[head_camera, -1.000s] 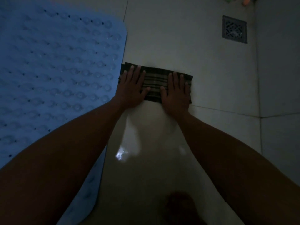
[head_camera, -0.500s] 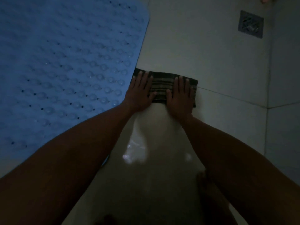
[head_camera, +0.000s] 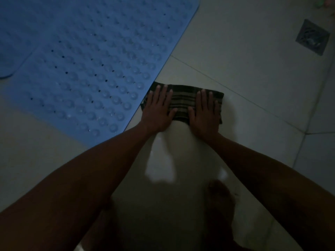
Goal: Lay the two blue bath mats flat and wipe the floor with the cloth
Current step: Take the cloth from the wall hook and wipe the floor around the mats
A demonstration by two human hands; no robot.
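Pressing striped cloth [head_camera: 183, 102] flat on tiled floor [head_camera: 244, 73]: left hand [head_camera: 159, 109], right hand [head_camera: 204, 113], palms spread open. Risk: cloth edge catching blue bath mat [head_camera: 94, 69] just beside, rucking it.

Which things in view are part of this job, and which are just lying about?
Job:
- cloth, under left hand and right hand
- big mat
- second mat, top left
- floor

Lying about:
- drain
- small coloured bits, top right, too dim to identify
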